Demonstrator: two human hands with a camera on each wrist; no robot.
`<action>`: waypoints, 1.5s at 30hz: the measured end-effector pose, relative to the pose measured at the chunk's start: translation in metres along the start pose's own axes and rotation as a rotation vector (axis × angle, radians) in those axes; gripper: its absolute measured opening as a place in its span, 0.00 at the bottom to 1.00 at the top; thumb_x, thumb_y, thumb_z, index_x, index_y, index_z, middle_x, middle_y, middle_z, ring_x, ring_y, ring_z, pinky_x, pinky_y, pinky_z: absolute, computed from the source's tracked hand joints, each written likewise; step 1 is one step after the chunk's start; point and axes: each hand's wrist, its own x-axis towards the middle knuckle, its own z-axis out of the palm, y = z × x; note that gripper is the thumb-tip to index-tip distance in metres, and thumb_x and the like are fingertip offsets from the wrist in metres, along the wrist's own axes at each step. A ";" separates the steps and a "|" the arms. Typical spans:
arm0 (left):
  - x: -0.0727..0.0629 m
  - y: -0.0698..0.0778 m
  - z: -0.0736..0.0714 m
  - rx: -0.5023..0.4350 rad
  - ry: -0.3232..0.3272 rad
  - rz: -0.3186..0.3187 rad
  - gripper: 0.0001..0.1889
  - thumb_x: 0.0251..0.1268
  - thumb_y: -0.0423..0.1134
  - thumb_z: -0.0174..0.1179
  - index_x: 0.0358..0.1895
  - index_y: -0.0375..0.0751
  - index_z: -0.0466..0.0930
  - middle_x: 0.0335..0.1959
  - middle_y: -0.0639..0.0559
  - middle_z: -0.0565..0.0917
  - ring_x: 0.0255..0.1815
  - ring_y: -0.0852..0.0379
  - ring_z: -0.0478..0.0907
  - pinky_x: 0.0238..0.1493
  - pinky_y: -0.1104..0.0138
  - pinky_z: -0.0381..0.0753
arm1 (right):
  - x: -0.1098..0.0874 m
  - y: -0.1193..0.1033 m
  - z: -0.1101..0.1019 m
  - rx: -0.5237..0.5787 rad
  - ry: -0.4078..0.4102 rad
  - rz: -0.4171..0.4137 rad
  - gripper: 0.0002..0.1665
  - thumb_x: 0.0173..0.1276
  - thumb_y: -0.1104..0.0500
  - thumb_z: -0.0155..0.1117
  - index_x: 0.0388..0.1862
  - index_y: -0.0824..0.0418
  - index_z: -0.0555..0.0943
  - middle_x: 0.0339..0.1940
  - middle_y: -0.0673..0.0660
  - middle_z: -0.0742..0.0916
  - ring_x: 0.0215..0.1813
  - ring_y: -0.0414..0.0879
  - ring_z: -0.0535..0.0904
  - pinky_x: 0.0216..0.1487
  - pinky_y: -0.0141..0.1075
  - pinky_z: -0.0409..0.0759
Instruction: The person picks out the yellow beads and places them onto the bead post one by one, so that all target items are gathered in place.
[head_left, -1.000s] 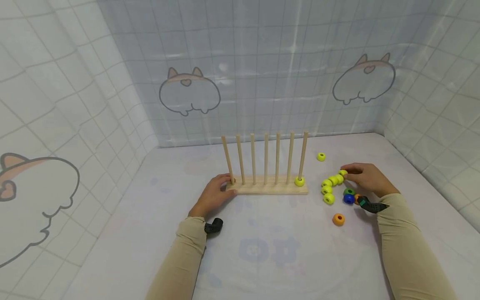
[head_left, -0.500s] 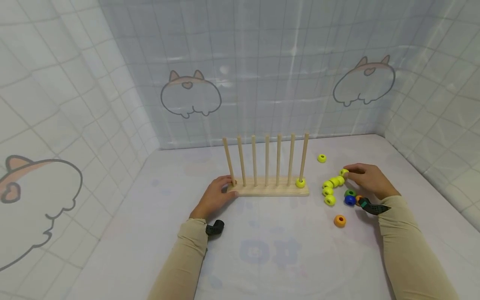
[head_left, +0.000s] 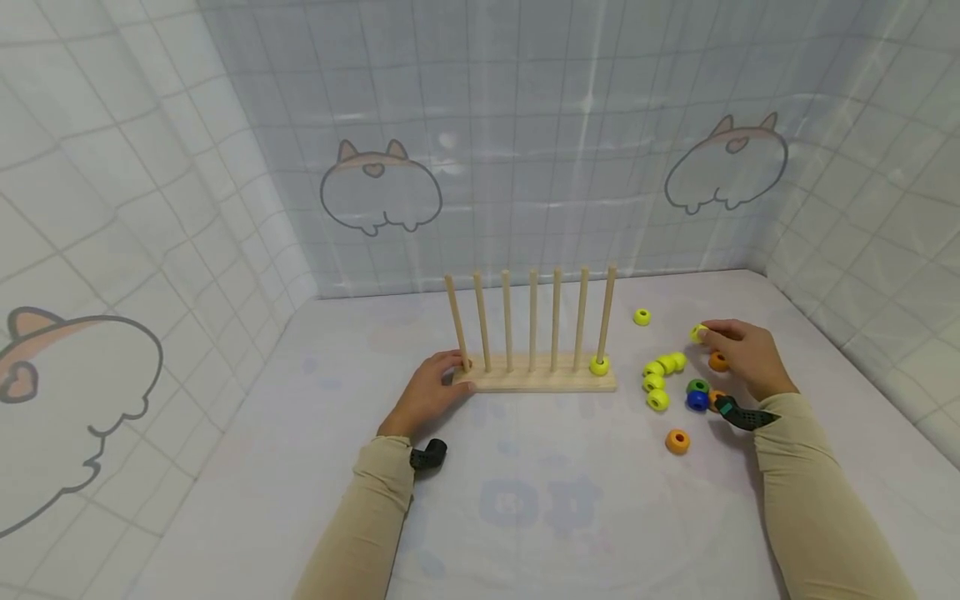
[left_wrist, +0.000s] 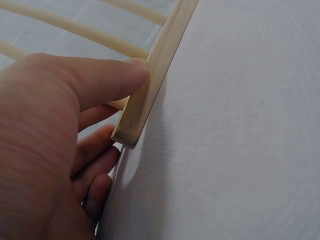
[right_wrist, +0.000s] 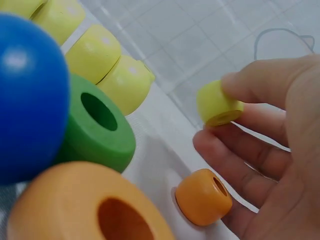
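A wooden peg rack (head_left: 536, 382) with several upright pegs stands mid-table, a yellow bead (head_left: 598, 367) at the foot of its rightmost peg. My left hand (head_left: 429, 395) grips the rack's left end; the left wrist view shows the thumb (left_wrist: 117, 80) on the front edge and fingers behind. Off to the right, my right hand (head_left: 750, 358) pinches a yellow bead (right_wrist: 216, 104) between thumb and fingers, raised off the table. Below that hand lies an orange bead (right_wrist: 202, 197). A curved row of yellow beads (head_left: 654, 383) sits to the hand's left.
A green bead (head_left: 697, 387), a blue bead (head_left: 697, 401) and another orange bead (head_left: 716, 401) cluster near the right wrist. One more orange bead (head_left: 678, 442) lies closer to me. A lone yellow bead (head_left: 642, 317) rests behind the row. Tile-patterned sheets (head_left: 510, 167) surround the table.
My right hand has lifted the yellow bead away from the end of the row, slightly back and right. An orange bead now shows beneath it. The left hand keeps its place on the rack.
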 end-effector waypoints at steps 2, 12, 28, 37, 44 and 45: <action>0.000 0.000 0.000 -0.001 -0.001 0.002 0.24 0.64 0.43 0.68 0.62 0.40 0.80 0.71 0.45 0.72 0.74 0.42 0.63 0.73 0.49 0.60 | 0.000 0.001 0.000 0.032 0.024 -0.003 0.39 0.73 0.35 0.56 0.68 0.63 0.75 0.56 0.65 0.82 0.48 0.50 0.76 0.36 0.26 0.78; 0.001 -0.002 0.001 -0.003 0.000 0.003 0.24 0.64 0.43 0.68 0.62 0.40 0.81 0.71 0.45 0.72 0.74 0.42 0.63 0.74 0.49 0.59 | 0.001 0.002 -0.002 0.146 0.113 -0.021 0.40 0.74 0.36 0.55 0.69 0.65 0.73 0.59 0.64 0.80 0.46 0.39 0.84 0.42 0.21 0.80; 0.001 -0.004 0.002 -0.022 0.005 0.004 0.23 0.64 0.43 0.68 0.61 0.40 0.81 0.70 0.44 0.72 0.73 0.40 0.63 0.73 0.47 0.59 | -0.001 -0.008 -0.003 0.198 0.029 -0.038 0.39 0.75 0.38 0.56 0.75 0.61 0.69 0.59 0.58 0.81 0.50 0.39 0.84 0.54 0.28 0.80; -0.003 -0.006 0.004 -0.046 -0.006 -0.016 0.23 0.64 0.44 0.68 0.61 0.42 0.81 0.71 0.45 0.71 0.74 0.41 0.62 0.73 0.47 0.59 | 0.002 -0.004 -0.001 0.266 -0.003 -0.028 0.40 0.74 0.40 0.59 0.73 0.65 0.68 0.53 0.49 0.82 0.48 0.35 0.83 0.56 0.28 0.78; 0.000 -0.004 0.002 -0.042 -0.002 -0.006 0.22 0.64 0.44 0.68 0.60 0.41 0.81 0.71 0.45 0.71 0.74 0.42 0.62 0.73 0.48 0.59 | 0.002 -0.007 0.001 0.318 0.009 -0.021 0.38 0.74 0.42 0.61 0.71 0.65 0.68 0.55 0.52 0.81 0.49 0.36 0.83 0.52 0.23 0.78; 0.001 -0.004 0.002 -0.040 0.000 -0.003 0.23 0.64 0.44 0.68 0.61 0.41 0.81 0.71 0.45 0.71 0.74 0.41 0.62 0.73 0.47 0.59 | 0.001 -0.009 0.001 0.321 0.009 -0.023 0.38 0.74 0.42 0.61 0.71 0.65 0.69 0.55 0.53 0.81 0.49 0.37 0.83 0.53 0.23 0.78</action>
